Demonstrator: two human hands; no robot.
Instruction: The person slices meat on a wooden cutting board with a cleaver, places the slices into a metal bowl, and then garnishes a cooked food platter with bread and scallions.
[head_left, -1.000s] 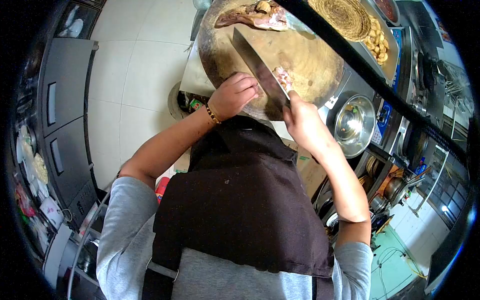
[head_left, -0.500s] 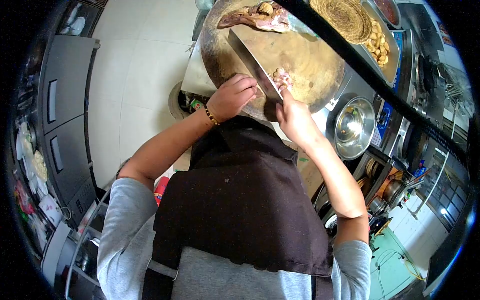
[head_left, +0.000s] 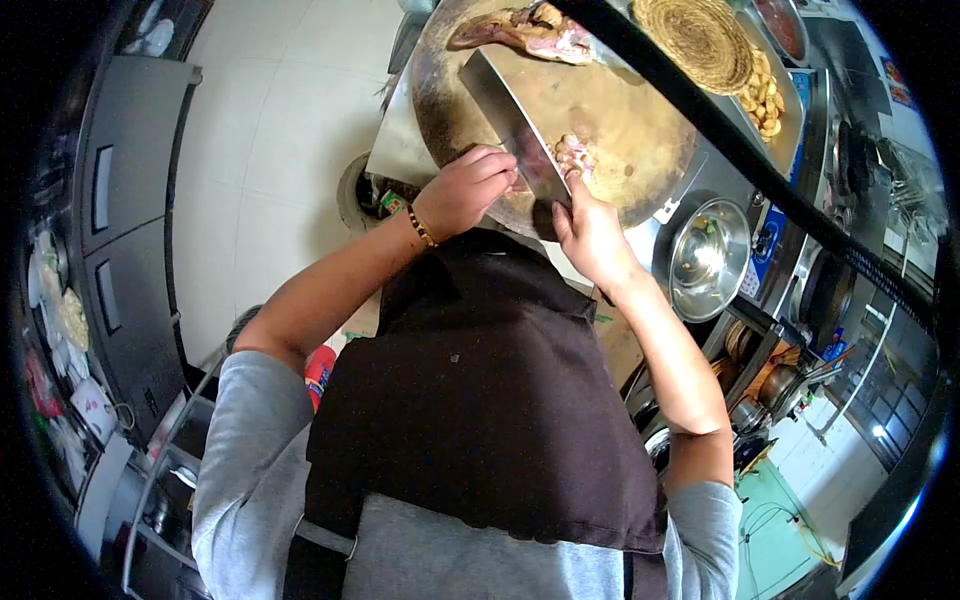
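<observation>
"Meat [head_left: 575, 155] in small pieces: lying where?"

"In a little heap on the round chopping board [head_left: 640, 130], just beyond the right hand [head_left: 597, 235], and across the knife [head_left: 512, 125] from the left hand [head_left: 470, 190]."

"And in the right hand?"

"Gripping the knife at the handle end with closed fingers. Slanting the blade away, past the fingertips of the left hand."

"Left hand spread?"

"No, bunched, with fingers pressed together and curled down close beside the flat of the blade. Cannot tell of anything pinched beneath the tips; too small and partly hidden."

"Any more meat?"

"Yes, a long, brownish piece [head_left: 530, 35] at the far side of the board, well beyond both hands and near the knife's tip."

"And round about?"

"To the right of the right hand, a metal bowl [head_left: 740, 265]. Farther out past that hand, a tray [head_left: 792, 120] of yellowish food [head_left: 765, 98], with a round woven mat [head_left: 695, 45] next to it. On the wrist just behind the left hand, a beaded bracelet [head_left: 420, 228]. Beyond the left hand, beside the board, a pale counter [head_left: 395, 145]."
</observation>
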